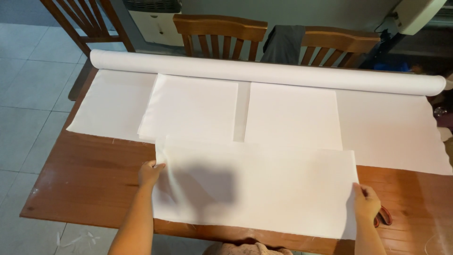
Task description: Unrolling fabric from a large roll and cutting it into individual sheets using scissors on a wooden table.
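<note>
Across the near edge of the wooden table (89, 179) lies a white cloth sheet (264, 189), long axis running left to right; the left hand (150, 173) pinches its left edge and the right hand (366, 200) its right edge, both closed on the fabric, neither nearer; red-handled scissors (384, 217) sit just right.

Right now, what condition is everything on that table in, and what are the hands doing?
Near fabric sheet: spread flat, held at both side edges.
Left hand: gripping its left edge.
Right hand: gripping its right edge.
Fabric roll: partly unrolled across the table.
Two cut pieces: lying flat, side by side.
Chairs: pushed in.
</note>
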